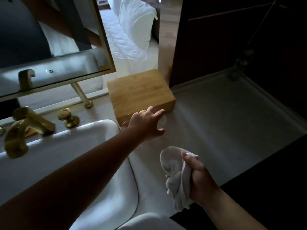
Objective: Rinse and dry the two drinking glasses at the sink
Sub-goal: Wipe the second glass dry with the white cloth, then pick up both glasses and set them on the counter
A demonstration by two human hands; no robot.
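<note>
Brass tap [25, 128] at left edge, white sink [93, 130] lower left, mirror [49, 47] upper left.

Centre frame: left hand [146, 123] stretched across sink rim onto worktop [216, 117], just in front of wooden box [141, 92]. Fingers [157, 113] spread and curved round a clear drinking glass [162, 120], only a faint rim and wall visible past knuckles. Cannot tell whether grip is closed or just making contact. Second glass not visible.

Glass handling, as judgement: light, rigid, fragile, likely wet so slippery. Best taken round mid-wall with thumb opposing fingers, not by rim. Little visual contrast against pale worktop, so easy to knock into box.

Lower right of centre: right hand [197, 176] clenched tight on bunched white cloth [174, 171], thumb on top, tail of cloth hanging below fist. Soft, absorbent, no grip concern. Ready for drying once glass comes over.
</note>
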